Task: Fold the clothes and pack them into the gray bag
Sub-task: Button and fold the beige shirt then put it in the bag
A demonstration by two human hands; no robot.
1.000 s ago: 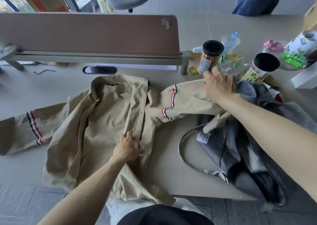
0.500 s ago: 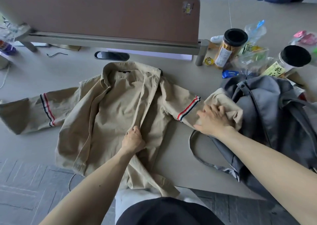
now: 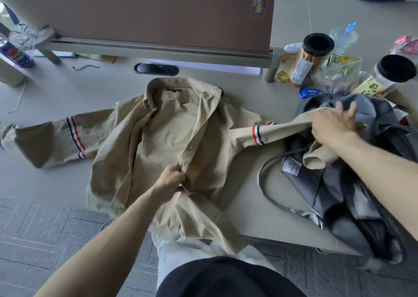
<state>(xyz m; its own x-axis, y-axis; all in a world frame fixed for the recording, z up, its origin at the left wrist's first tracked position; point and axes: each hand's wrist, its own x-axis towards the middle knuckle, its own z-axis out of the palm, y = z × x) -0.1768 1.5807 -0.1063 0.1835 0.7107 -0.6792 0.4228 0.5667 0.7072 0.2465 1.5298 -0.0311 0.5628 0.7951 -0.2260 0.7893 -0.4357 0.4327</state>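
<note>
Right now your left hand (image 3: 172, 179) pinches the front edge of the tan shirt (image 3: 158, 145), which lies open on the table (image 3: 244, 208) with its hem drooping past the near edge. Your right hand (image 3: 332, 128) holds one sleeve (image 3: 287, 130) stretched above the gray bag (image 3: 334, 197), thumb hidden beneath the cloth, cuff dangling under your wrist. The bag runs off the right border, its inside too dark to read.

Beige jacket (image 3: 162, 142) matt cotton-like cloth; gray bag (image 3: 352, 197) smooth, perhaps nylon; desk (image 3: 67, 93) matt.
</note>
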